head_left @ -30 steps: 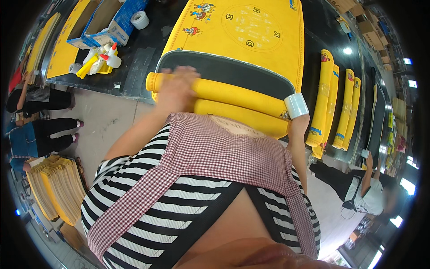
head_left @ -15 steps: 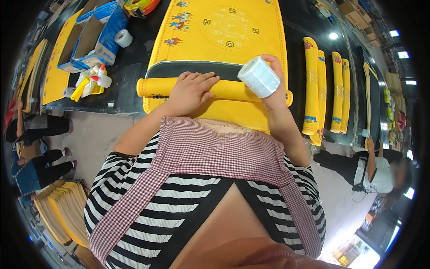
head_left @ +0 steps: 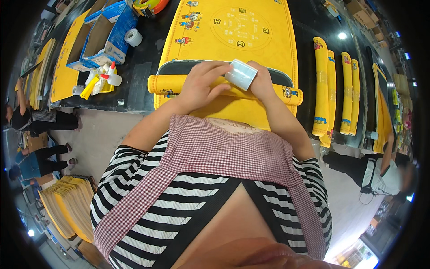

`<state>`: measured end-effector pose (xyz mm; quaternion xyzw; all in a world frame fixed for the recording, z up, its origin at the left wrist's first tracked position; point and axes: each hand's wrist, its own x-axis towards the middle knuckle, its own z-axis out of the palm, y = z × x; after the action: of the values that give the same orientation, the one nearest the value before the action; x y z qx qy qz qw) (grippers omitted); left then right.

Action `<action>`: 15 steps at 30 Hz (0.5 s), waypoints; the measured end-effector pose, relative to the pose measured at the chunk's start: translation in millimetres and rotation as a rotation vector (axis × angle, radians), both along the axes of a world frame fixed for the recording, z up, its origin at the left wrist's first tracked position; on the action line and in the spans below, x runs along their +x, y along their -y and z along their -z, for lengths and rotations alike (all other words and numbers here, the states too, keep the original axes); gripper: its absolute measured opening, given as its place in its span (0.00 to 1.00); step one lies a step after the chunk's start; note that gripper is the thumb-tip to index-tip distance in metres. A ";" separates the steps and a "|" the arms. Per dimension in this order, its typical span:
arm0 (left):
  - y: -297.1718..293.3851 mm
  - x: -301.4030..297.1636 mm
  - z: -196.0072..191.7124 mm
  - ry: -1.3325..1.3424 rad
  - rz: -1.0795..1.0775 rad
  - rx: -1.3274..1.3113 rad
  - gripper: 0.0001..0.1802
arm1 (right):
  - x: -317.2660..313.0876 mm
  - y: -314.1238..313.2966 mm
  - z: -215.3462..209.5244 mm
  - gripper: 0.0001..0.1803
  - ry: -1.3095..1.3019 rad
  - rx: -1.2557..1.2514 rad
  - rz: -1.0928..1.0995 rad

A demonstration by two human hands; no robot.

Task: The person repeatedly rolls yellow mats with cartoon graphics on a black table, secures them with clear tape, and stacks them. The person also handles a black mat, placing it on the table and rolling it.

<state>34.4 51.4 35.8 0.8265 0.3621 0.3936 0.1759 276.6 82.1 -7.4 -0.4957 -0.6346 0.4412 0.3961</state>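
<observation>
Both my forearms reach forward from the lower edge and converge. My left hand (head_left: 200,85) lies palm down, fingers curled and stretched toward the right one. My right hand (head_left: 260,80) sits just beside it, fingers closed in a grip, wrist bent inward.

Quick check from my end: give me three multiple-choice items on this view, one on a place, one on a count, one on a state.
1. Where is the tape roll?
A. in the right hand, over the rolled part of the yellow mat
B. in the blue box
C. on the floor

2. How many rolled yellow mats lie to the right on the black table?
A. one
B. four
C. nine

3. How is the mat under the left hand?
A. fully flat
B. partly rolled at its near end
C. folded into a square

Answers: 1 A, the fingers grip it above the roll; 2 B, four lie side by side; 3 B, a roll lies across the near end and the far part lies flat.
</observation>
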 end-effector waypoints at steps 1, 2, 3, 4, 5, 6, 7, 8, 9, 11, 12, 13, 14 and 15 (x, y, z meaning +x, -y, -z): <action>-3.4 5.2 -12.4 -0.030 0.018 0.046 0.27 | -0.5 0.1 -0.4 0.11 -0.005 -0.002 -0.006; -6.8 10.3 -20.1 -0.059 0.036 0.091 0.26 | 0.7 -0.6 4.0 0.11 -0.007 -0.025 0.005; -11.5 15.0 -23.1 -0.075 0.055 0.176 0.24 | 1.6 -3.0 6.2 0.11 -0.009 -0.043 0.014; -17.1 19.5 -25.3 -0.091 0.075 0.261 0.22 | 2.6 -4.6 7.8 0.10 -0.011 -0.061 0.023; -21.5 21.6 -26.5 -0.106 0.095 0.346 0.20 | 4.1 -5.2 8.8 0.10 0.018 -0.048 0.014; -24.6 21.7 -22.4 -0.094 0.126 0.339 0.18 | 3.7 -4.1 6.0 0.09 0.044 -0.038 0.009; -26.7 21.6 -15.2 -0.083 0.157 0.332 0.16 | 3.6 -3.4 4.6 0.09 0.070 -0.027 0.003; -27.9 21.6 -10.3 -0.071 0.188 0.325 0.14 | 4.2 -6.0 5.1 0.09 0.017 -0.105 -0.006; -28.2 23.3 -9.7 -0.045 0.197 0.304 0.13 | 4.8 -9.9 4.2 0.09 -0.036 -0.183 -0.014; -27.8 27.7 -9.7 0.005 0.213 0.260 0.12 | 5.7 -10.9 1.0 0.08 -0.096 -0.307 -0.027; -28.9 28.4 -10.1 -0.013 0.210 0.275 0.11 | 2.5 -11.1 -11.8 0.08 -0.102 -0.352 -0.035; -29.2 29.1 -10.9 -0.030 0.207 0.289 0.11 | 1.1 -11.0 -21.7 0.08 -0.107 -0.397 -0.043; -29.7 29.7 -11.3 -0.047 0.203 0.303 0.11 | 1.4 -12.0 -26.9 0.09 -0.111 -0.442 -0.047; -30.3 30.4 -10.5 -0.040 0.194 0.308 0.11 | 1.5 -12.6 -31.6 0.10 -0.114 -0.487 -0.053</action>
<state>64.8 81.7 46.3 0.8823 0.2197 0.4090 0.0770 278.1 94.7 24.2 -0.5340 -0.4990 0.6187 0.2882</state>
